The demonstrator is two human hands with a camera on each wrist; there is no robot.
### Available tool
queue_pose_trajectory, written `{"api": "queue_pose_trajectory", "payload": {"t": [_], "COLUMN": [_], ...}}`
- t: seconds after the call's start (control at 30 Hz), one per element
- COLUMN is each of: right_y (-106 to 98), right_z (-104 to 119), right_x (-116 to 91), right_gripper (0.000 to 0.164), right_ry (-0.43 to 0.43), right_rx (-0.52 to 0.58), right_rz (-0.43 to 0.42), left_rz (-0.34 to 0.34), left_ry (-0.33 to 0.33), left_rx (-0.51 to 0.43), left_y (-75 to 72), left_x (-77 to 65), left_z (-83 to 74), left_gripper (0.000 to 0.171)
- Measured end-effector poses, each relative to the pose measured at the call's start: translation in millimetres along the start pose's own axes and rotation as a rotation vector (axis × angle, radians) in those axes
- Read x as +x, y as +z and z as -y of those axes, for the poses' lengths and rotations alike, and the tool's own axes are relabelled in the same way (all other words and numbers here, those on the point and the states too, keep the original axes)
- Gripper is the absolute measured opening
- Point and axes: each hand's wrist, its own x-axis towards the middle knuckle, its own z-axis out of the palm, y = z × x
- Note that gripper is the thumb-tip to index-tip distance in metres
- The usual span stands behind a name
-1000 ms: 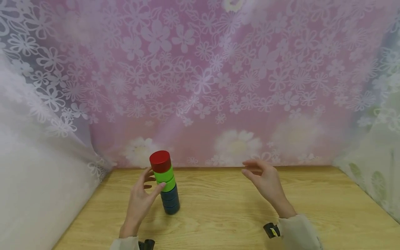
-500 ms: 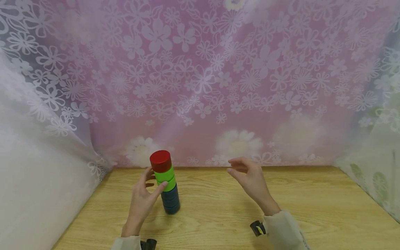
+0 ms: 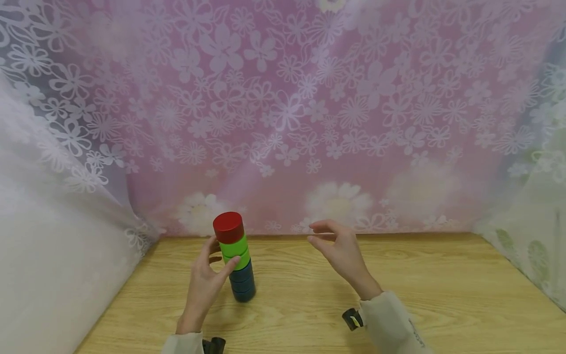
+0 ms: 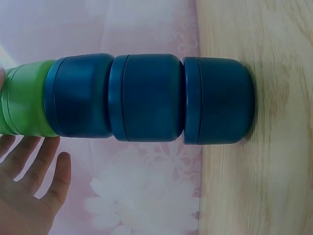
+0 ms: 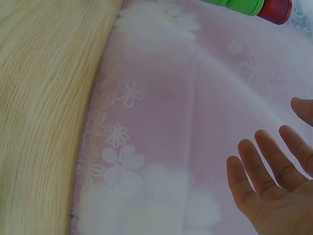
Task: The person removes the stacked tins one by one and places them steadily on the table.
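A stack of cylindrical canisters stands upright on the wood-grained surface [image 3: 292, 305], left of centre. A red canister [image 3: 228, 228] tops it, then come an upper green canister [image 3: 234, 247] and a lower green canister [image 3: 244, 260], and three dark blue canisters [image 3: 243, 284] form the bottom, the lowest resting on the surface. The left wrist view shows a thin seam running round each blue one near its upper end.

The left hand [image 3: 204, 280] is at the left side of the stack, its fingers grasping the green part: the thumb lies across the near side of the lower green canister, while the other fingers reach round the left and far side.

The right hand [image 3: 342, 253] is raised over the surface, right of the stack and well apart from it. Its fingers are released and relaxed, slightly bent and pointing left, with the thumb parted from the forefinger.

Both arms wear pale sleeves [image 3: 391, 324], and a small black device [image 3: 352, 319] sits at each wrist. A pink floral cloth [image 3: 283, 123] hangs along the far edge, with a whitish drape [image 3: 53, 236] on the left and a leaf-patterned drape [image 3: 537, 231] on the right.
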Motion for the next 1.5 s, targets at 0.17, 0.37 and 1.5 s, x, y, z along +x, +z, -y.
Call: {"api": "queue_pose_trajectory", "payload": {"t": [0.17, 0.37, 1.5], "right_y": [8.0, 17.3, 71.7], "right_z": [2.9, 6.1, 39.5], "right_x": [2.0, 3.1, 18.4], "right_gripper": [0.022, 0.021, 0.020], "right_ry": [0.006, -0.023, -0.068], "right_rx": [0.007, 0.002, 0.091], "right_rz": [0.001, 0.000, 0.070], "left_rz": [-0.007, -0.009, -0.020], "left_ry": [-0.008, -0.012, 0.028], "left_rx": [-0.016, -0.020, 0.052], "left_y": [1.2, 1.4, 2.3], "left_x": [0.2, -0.2, 1.2], "left_z": [-1.4, -0.3, 3.3], "left_gripper": [0.060, 0.060, 0.061]}}
